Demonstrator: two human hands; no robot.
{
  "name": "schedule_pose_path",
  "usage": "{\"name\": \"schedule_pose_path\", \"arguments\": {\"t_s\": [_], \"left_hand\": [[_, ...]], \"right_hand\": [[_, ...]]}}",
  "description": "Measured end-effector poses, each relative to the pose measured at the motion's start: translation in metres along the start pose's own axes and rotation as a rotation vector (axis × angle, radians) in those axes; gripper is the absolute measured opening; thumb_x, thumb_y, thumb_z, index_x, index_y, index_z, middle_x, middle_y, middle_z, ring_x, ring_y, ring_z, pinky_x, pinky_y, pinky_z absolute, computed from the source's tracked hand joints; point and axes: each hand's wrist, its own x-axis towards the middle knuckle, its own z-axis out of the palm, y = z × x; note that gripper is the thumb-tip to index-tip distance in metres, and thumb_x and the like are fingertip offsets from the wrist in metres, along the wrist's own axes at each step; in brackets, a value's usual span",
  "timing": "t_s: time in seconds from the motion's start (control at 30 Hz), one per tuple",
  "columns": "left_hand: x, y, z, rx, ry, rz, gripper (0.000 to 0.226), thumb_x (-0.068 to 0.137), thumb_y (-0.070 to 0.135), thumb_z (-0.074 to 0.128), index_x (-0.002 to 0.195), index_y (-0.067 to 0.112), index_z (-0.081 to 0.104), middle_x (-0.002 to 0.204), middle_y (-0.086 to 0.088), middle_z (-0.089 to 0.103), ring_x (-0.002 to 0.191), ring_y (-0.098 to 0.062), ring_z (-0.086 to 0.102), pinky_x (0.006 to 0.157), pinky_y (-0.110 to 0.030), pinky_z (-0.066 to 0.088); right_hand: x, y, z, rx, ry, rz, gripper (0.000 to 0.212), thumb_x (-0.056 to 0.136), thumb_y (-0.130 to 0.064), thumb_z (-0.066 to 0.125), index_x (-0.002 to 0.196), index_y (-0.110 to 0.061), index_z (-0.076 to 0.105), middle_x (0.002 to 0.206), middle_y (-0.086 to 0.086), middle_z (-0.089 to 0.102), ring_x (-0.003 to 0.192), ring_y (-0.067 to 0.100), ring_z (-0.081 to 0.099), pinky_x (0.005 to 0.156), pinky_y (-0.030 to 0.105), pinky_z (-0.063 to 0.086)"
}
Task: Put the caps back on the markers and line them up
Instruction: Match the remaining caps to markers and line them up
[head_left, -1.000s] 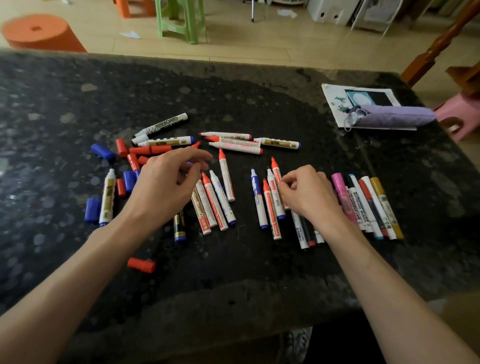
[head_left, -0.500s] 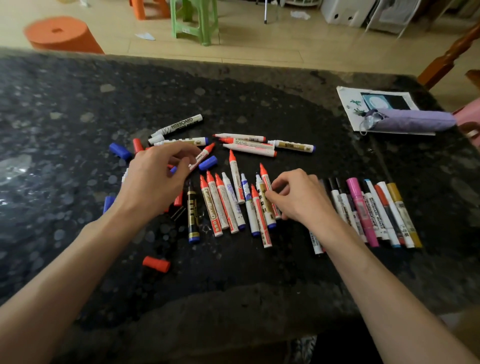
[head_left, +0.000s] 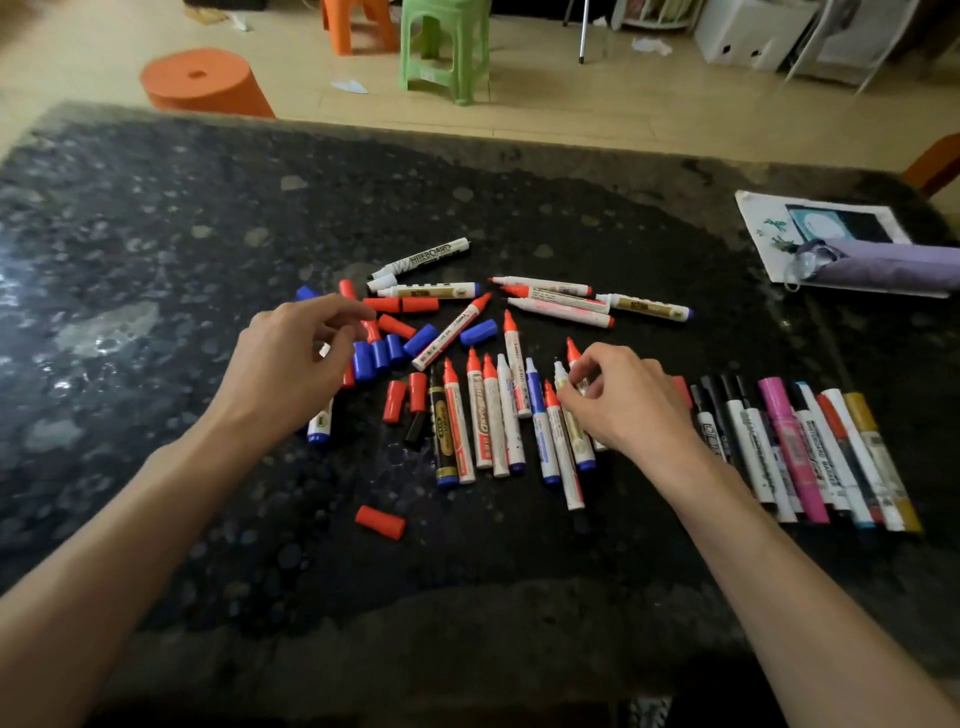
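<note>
Right-hand grip (head_left: 623, 405) pinches the top end of a white marker (head_left: 581, 441) in the loose row of uncapped markers (head_left: 483, 415) mid-bench (head_left: 156, 234). Left-hand grip (head_left: 291, 358) hovers, fingers curled, over the heap of red and blue caps (head_left: 395, 338); whether it holds one I cannot tell. Capped markers (head_left: 810, 447) lie side by side at the right.

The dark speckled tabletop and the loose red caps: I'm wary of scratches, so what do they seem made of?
Dark speckled tabletop: likely polished stone, granite-like; pale flecks and glossy glare. Loose red caps: apparently smooth moulded plastic; uniform colour, soft sheen.
</note>
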Motion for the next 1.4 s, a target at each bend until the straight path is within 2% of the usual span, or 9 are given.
{"name": "schedule_pose_path", "arguments": {"t_s": [0.13,0.27,0.33,0.5,0.7,0.83,0.97,1.13,1.4], "left_hand": [[-0.004,-0.012,-0.012,0.009,-0.011,-0.046,0.027,0.093,0.012,0.059,0.106,0.028,0.076,0.088,0.014,0.073,0.085,-0.013,0.072,0.091,-0.040,0.056],[-0.007,-0.025,-0.018,0.051,-0.047,-0.062,0.021,0.095,0.020,0.064,0.107,0.032,0.075,0.084,0.023,0.067,0.086,-0.010,0.070,0.086,-0.034,0.055],[-0.007,-0.032,-0.021,0.084,-0.061,-0.067,0.020,0.095,0.023,0.064,0.107,0.036,0.074,0.084,0.026,0.066,0.083,-0.007,0.069,0.082,-0.034,0.055],[-0.004,-0.050,-0.032,0.127,-0.028,-0.122,0.020,0.095,0.022,0.063,0.108,0.033,0.073,0.093,0.014,0.072,0.086,-0.012,0.070,0.083,-0.036,0.054],[-0.003,-0.066,-0.036,0.150,-0.054,-0.131,0.021,0.096,0.023,0.063,0.112,0.034,0.072,0.099,0.012,0.072,0.087,-0.008,0.068,0.084,-0.038,0.057],[-0.002,-0.067,-0.032,0.145,-0.092,-0.130,0.020,0.096,0.024,0.065,0.112,0.033,0.073,0.095,0.015,0.068,0.084,-0.003,0.063,0.081,-0.028,0.051],[-0.003,-0.065,-0.029,0.159,-0.169,-0.150,0.020,0.093,0.041,0.068,0.112,0.035,0.071,0.096,0.018,0.070,0.088,-0.003,0.066,0.083,-0.031,0.053],[-0.006,-0.063,-0.023,0.266,-0.264,-0.160,0.046,0.072,0.076,0.071,0.100,0.040,0.063,0.092,0.022,0.064,0.085,0.000,0.062,0.076,-0.032,0.054],[-0.003,-0.055,-0.013,0.413,-0.264,-0.116,0.044,0.077,0.076,0.063,0.074,0.033,0.055,0.082,0.013,0.055,0.073,-0.003,0.052,0.057,-0.026,0.035]], "right_hand": [[-0.001,-0.013,0.004,0.045,0.005,-0.016,0.021,0.095,-0.042,0.071,0.107,-0.037,0.054,0.100,-0.007,0.068,0.093,0.015,0.067,0.081,0.042,0.059],[-0.007,-0.029,0.005,0.104,-0.003,-0.120,0.014,0.096,-0.040,0.071,0.100,-0.037,0.058,0.089,-0.013,0.063,0.083,0.005,0.063,0.071,0.032,0.055],[-0.016,-0.040,0.005,0.140,-0.039,-0.207,0.010,0.097,-0.039,0.070,0.102,-0.038,0.061,0.087,-0.014,0.062,0.081,0.004,0.062,0.072,0.031,0.056],[-0.033,-0.070,0.018,0.136,-0.104,-0.365,0.014,0.095,-0.044,0.071,0.106,-0.037,0.066,0.088,-0.013,0.064,0.083,0.005,0.064,0.078,0.037,0.060],[-0.036,-0.086,0.026,0.055,-0.123,-0.337,0.020,0.091,-0.049,0.074,0.099,-0.033,0.065,0.084,-0.011,0.061,0.081,0.005,0.061,0.072,0.031,0.056],[-0.037,-0.086,0.027,0.025,-0.141,-0.317,0.019,0.092,-0.049,0.074,0.094,-0.033,0.063,0.082,-0.012,0.060,0.079,0.005,0.060,0.071,0.030,0.055],[-0.035,-0.085,0.027,0.040,-0.139,-0.296,0.017,0.094,-0.050,0.071,0.093,-0.035,0.063,0.082,-0.011,0.063,0.077,0.004,0.061,0.070,0.028,0.055],[-0.031,-0.073,0.023,0.067,-0.107,-0.252,0.014,0.096,-0.047,0.069,0.093,-0.034,0.065,0.078,-0.013,0.064,0.074,0.003,0.062,0.067,0.027,0.055],[-0.027,-0.059,0.020,0.088,-0.110,-0.217,0.010,0.097,-0.046,0.068,0.097,-0.036,0.065,0.080,-0.013,0.066,0.074,0.003,0.064,0.071,0.027,0.058]]}}
